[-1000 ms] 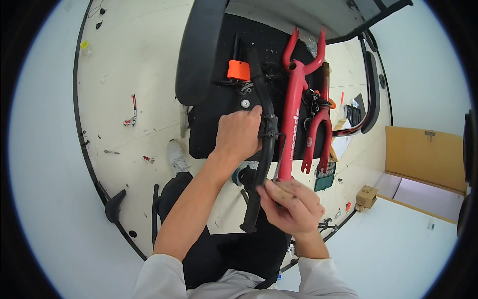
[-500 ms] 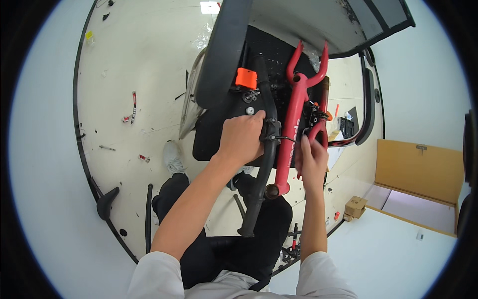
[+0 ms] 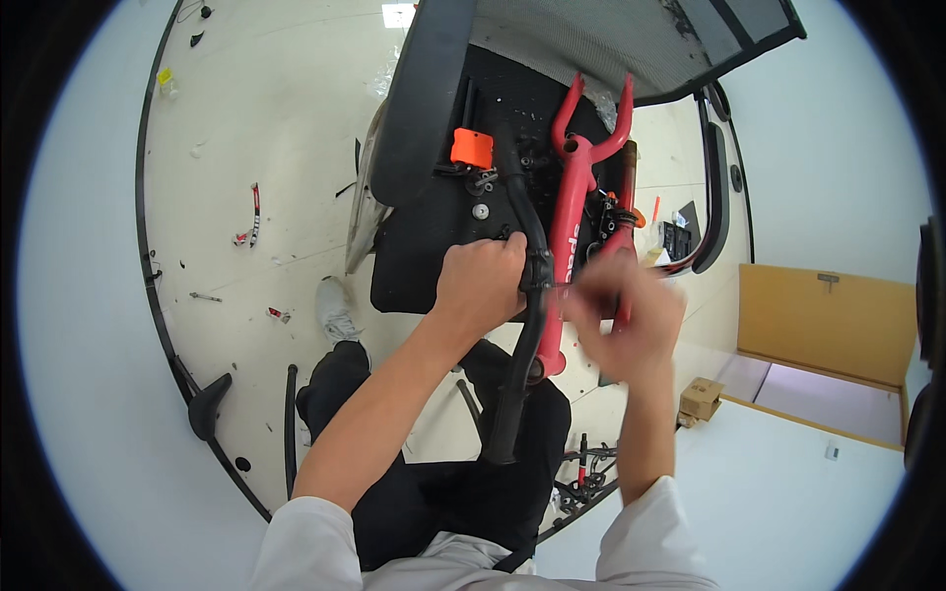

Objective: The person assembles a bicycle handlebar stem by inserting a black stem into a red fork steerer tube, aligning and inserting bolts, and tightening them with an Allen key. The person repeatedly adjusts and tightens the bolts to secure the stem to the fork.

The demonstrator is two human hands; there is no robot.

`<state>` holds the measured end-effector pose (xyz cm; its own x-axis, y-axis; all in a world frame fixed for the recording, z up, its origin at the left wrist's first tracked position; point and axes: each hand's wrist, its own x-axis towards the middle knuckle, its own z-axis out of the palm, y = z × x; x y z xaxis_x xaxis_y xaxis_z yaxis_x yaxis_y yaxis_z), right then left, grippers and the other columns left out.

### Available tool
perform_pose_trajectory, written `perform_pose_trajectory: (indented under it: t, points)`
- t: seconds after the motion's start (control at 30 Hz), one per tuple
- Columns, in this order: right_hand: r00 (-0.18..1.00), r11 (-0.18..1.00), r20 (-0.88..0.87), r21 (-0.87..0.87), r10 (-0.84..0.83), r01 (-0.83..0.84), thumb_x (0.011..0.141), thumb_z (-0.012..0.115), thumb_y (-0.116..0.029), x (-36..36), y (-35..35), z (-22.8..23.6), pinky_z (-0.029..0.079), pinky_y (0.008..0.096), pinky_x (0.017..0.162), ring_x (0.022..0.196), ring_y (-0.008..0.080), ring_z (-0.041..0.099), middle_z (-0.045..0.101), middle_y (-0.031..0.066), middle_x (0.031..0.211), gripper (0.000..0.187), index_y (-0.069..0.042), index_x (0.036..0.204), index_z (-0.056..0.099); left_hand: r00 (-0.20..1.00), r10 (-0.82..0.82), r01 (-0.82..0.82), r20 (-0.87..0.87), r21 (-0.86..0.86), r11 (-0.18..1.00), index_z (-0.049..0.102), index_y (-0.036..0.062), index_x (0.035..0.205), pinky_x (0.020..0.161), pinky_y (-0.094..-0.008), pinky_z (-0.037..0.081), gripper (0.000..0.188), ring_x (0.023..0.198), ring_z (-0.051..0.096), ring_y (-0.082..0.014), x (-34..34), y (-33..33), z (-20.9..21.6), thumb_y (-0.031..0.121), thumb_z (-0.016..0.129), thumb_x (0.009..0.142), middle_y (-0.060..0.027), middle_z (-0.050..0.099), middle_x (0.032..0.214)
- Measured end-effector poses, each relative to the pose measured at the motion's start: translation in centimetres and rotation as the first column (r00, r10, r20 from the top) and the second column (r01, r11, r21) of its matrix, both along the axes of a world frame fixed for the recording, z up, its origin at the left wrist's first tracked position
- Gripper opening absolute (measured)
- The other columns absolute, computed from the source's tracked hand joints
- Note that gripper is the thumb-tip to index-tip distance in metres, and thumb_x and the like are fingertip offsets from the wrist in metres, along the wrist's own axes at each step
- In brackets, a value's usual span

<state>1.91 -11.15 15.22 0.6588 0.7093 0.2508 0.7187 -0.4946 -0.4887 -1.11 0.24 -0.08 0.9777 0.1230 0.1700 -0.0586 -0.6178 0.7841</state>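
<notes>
A black bicycle handlebar [image 3: 522, 217] with a dark grip at its near end runs lengthwise in front of me. My left hand [image 3: 483, 281] is closed on it beside the black clamp [image 3: 537, 271] at its middle. From the clamp a thin dark rod, like a hex key, points right toward my right hand [image 3: 631, 315]. The right hand's fingers are curled but smeared by motion, so their hold on the rod cannot be made out. Just right of the handlebar lies a red bicycle frame [image 3: 570, 212], its fork-like end pointing away; my right hand partly covers a second red part [image 3: 628, 187].
These parts rest on a black office chair seat [image 3: 414, 256] with a dark armrest [image 3: 424, 108]. An orange piece [image 3: 472, 149] and small metal parts [image 3: 481, 211] lie on it. A saddle [image 3: 209, 406], a cardboard box [image 3: 701, 398] and scattered bits are on the floor.
My right hand has moved up and right, turning from lying along the second red part to a curled, blurred pose. The left hand keeps its grip. The whole view has shifted slightly.
</notes>
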Motion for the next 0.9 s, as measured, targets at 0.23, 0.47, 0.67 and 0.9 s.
perform_pose_trajectory:
  t: [0.23, 0.47, 0.67, 0.9]
  points:
    - [0.947, 0.983, -0.265, -0.028, -0.183, 0.182, 0.087, 0.067, 0.002, 7.4, -0.4, -1.3, 0.045, 0.0235, 0.058, 0.063, 0.0081, 0.054, 0.057, 0.002, 0.071, 0.025, -0.002, 0.112, 0.07, 0.995, -0.02, 0.026, 0.093, -0.062, 0.998, 0.058, 0.0053, 0.081, 0.055, -0.0408, 0.052, 0.032, 0.064, 0.068, -0.0303, 0.5, 0.5, 0.9, 0.021, 0.081, 0.066, -0.0111, 0.063, 0.063]
    - [0.868, 0.856, 0.148, -0.307, 0.474, -0.415, 0.078, 0.071, 0.0, 4.0, 4.3, 2.6, 0.052, 0.0323, 0.069, 0.078, 0.0253, 0.063, 0.068, 0.0098, 0.094, 0.02, -0.002, 0.098, 0.074, 0.983, -0.133, 0.147, 0.13, -0.107, 0.983, 0.059, 0.0043, 0.082, 0.059, -0.0426, 0.053, 0.03, 0.067, 0.068, -0.0336, 0.0, 0.3, -0.7, 0.022, 0.079, 0.068, -0.0134, 0.064, 0.064]
    - [0.966, 0.883, 0.194, -0.465, 0.172, -0.064, 0.084, 0.073, -0.008, 11.2, -1.4, 1.5, 0.05, 0.0366, 0.068, 0.072, 0.0295, 0.061, 0.064, 0.0115, 0.074, 0.012, 0.001, 0.08, 0.067, 0.993, -0.09, 0.107, 0.081, -0.237, 0.966, 0.058, 0.0046, 0.08, 0.06, -0.0452, 0.051, 0.028, 0.068, 0.066, -0.037, -0.5, 1.3, 1.6, 0.021, 0.078, 0.07, -0.0149, 0.064, 0.065]
    - [0.993, 0.993, 0.119, -0.108, -0.029, 0.042, 0.082, 0.065, 0.009, 5.9, -1.4, 1.4, 0.053, 0.032, 0.074, 0.087, 0.0233, 0.068, 0.07, 0.0111, 0.108, 0.019, -0.001, 0.097, 0.072, 0.995, -0.093, 0.097, 0.029, -0.232, 0.968, 0.06, 0.004, 0.08, 0.062, -0.0461, 0.052, 0.027, 0.07, 0.067, -0.0378, 0.2, 2.9, 1.0, 0.021, 0.078, 0.07, -0.016, 0.064, 0.064]
